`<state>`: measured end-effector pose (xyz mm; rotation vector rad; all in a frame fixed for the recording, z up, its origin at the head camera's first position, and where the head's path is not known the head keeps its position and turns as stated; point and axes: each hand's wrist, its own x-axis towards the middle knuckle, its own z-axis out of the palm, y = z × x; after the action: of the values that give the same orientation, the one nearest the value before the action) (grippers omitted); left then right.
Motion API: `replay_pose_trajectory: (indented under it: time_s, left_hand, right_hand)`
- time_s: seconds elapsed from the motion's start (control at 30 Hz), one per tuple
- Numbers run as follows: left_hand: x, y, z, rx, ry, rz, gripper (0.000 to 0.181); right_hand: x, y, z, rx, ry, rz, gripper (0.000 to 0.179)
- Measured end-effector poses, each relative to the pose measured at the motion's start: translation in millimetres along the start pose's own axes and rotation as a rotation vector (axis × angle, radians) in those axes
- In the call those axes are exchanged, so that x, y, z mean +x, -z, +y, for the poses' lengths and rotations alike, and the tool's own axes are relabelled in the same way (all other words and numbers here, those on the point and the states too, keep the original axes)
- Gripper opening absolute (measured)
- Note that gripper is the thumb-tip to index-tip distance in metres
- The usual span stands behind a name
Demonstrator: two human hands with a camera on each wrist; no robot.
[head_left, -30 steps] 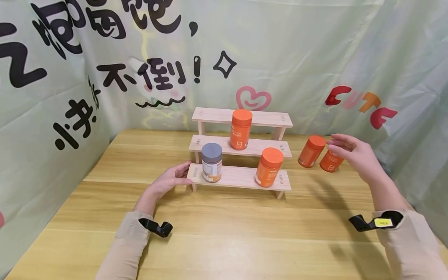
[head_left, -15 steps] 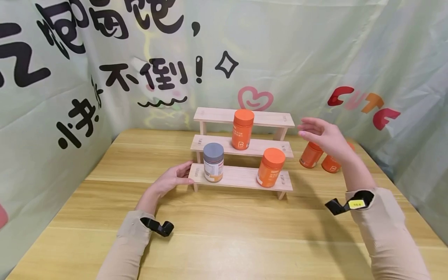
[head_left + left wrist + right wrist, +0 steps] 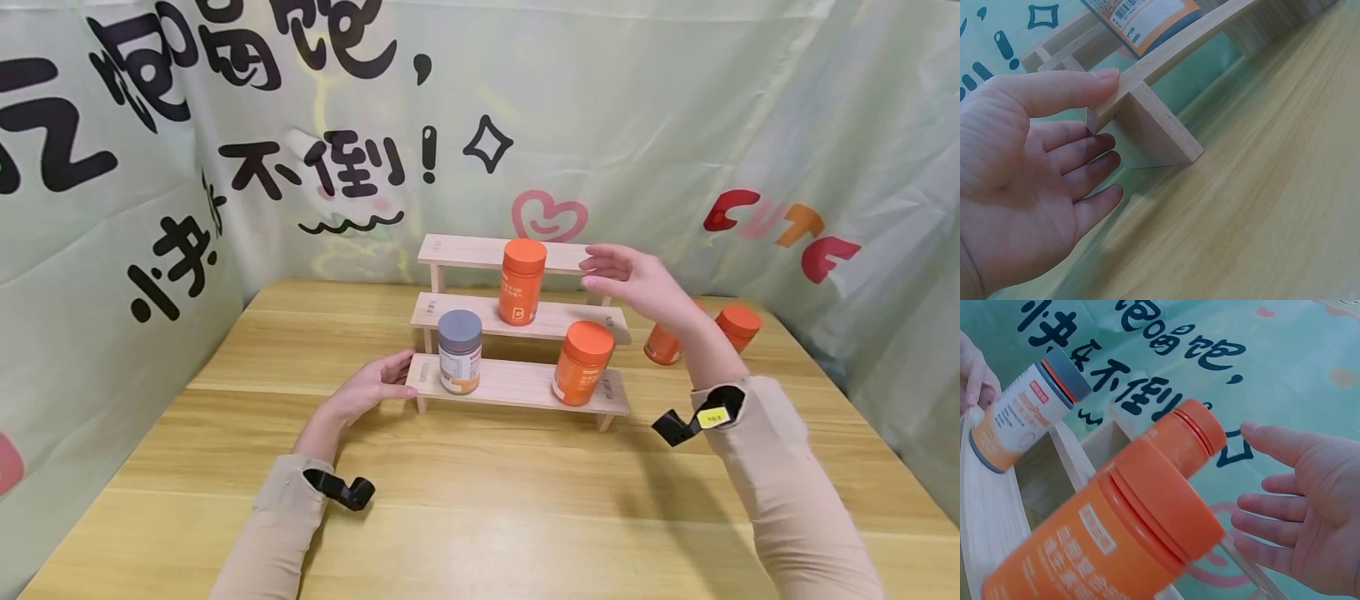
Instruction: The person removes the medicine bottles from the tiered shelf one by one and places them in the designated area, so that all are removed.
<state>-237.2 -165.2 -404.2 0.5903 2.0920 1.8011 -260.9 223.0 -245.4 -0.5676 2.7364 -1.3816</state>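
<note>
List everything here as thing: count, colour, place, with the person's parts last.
Table: 1, light wood, below
Shelf: 1, pale wood, on the table
Grey jar: 1, grey, white and orange, bottom step left
Orange jars: 4, orange, one on middle step, one on bottom step, two on table
Cloth: count unclear, pale green with black writing, behind the table
Wrist cameras: 2, black, one per wrist
Sleeves: 2, beige, both arms
Left hand: 1, bare, gripping bottom step's left end
Right hand: 1, bare, near top step's right end
</note>
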Motion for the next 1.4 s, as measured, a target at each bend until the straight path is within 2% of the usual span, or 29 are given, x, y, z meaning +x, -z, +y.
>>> replay_pose_trajectory:
  time_s: [0.3, 0.57, 0.93, 1.17, 1.4]
  left_hand:
    - [-0.4, 0.5, 0.6, 0.011, -0.006, 0.003, 0.081]
    - [-0.3, -0.3, 0.6, 0.027, 0.003, 0.008, 0.081]
    - [-0.1, 0.5, 0.6, 0.024, -0.010, 0.000, 0.080]
    - [0.5, -0.3, -1.4, 0.029, -0.002, -0.003, 0.080]
    - [1.8, 1.4, -2.1, -0.004, -0.006, -0.002, 0.081]
  right_hand:
    - [20.3, -17, -12, 0.026, 0.052, -0.046, 0.066]
    - [33.7, -30, -13, 0.045, 0.039, -0.066, 0.068]
    - [47.7, -44, -20, 0.054, 0.058, -0.066, 0.064]
    - [53.1, -52, -23, 0.002, 0.029, -0.042, 0.060]
    - [52.8, -54, -25, -0.014, 0.035, -0.007, 0.057]
